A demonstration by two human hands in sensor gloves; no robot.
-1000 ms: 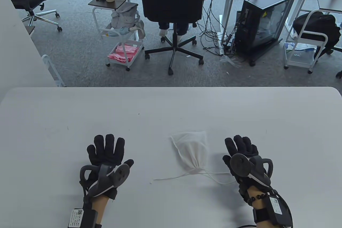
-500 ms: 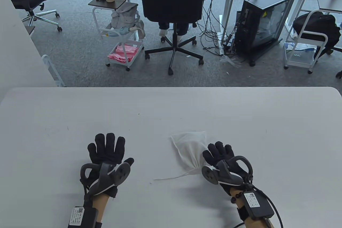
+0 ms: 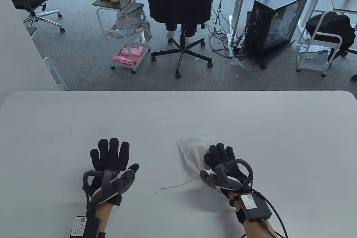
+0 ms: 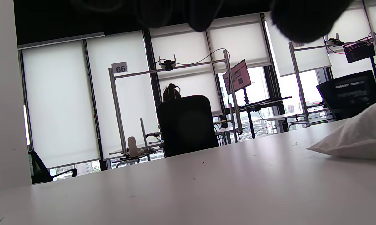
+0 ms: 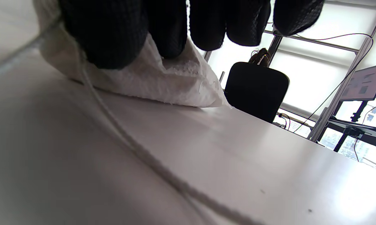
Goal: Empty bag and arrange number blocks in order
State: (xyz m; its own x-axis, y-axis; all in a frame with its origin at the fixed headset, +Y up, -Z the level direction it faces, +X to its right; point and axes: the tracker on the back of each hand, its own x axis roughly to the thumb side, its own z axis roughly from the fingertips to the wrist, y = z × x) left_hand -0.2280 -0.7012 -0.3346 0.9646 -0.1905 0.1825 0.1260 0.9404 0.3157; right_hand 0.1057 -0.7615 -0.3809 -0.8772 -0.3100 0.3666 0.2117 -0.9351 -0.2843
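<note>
A small white drawstring bag (image 3: 195, 148) lies on the white table (image 3: 178, 109), its tied neck toward me and its string (image 3: 178, 184) trailing left. No number blocks are in sight. My right hand (image 3: 220, 155) lies over the bag's right side near the neck. In the right wrist view my thumb and forefinger (image 5: 166, 34) touch the bag (image 5: 163, 81) while the other fingers hang free above it. My left hand (image 3: 111, 157) rests flat on the table with fingers spread, well left of the bag. The bag's corner shows in the left wrist view (image 4: 356, 137).
The table's far edge (image 3: 178, 91) runs across the middle of the table view. Beyond it are a black office chair (image 3: 180, 3), a small trolley (image 3: 125, 40) and a computer case (image 3: 276, 23) on the floor.
My right hand has moved left from beside the bag onto its right side and neck, covering the string's right strand. The left hand has stayed where it was.
</note>
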